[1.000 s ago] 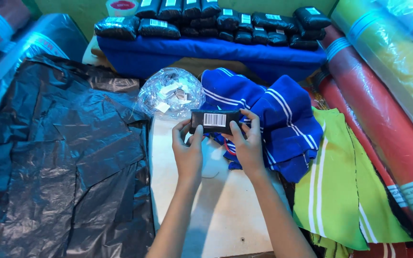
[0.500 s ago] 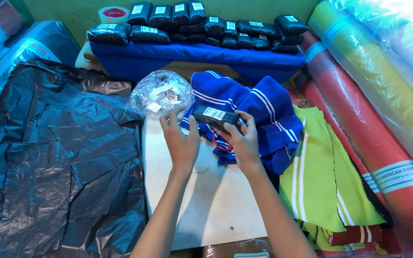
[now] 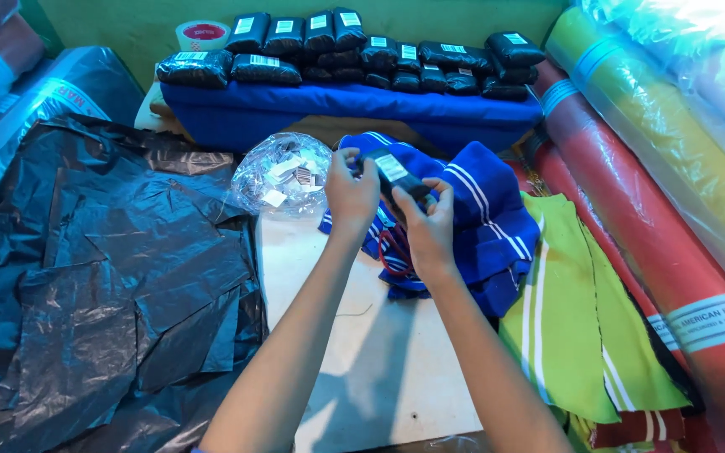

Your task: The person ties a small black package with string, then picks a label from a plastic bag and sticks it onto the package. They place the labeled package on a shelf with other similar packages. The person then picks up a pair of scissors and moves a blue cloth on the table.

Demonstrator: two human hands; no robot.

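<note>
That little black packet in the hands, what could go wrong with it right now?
The black packet is held only at its ends, by the left hand and the right hand, in the air above the blue striped cloth. If one hand lets go it may drop and get lost in the folds.

The clear bag of small tags sits right beside the left hand; a bump might push it onto the black plastic sheets.

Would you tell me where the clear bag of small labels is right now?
In the head view, the clear bag of labels lies left of the left hand, beside the blue striped fabric and above the black plastic sheets.
</note>
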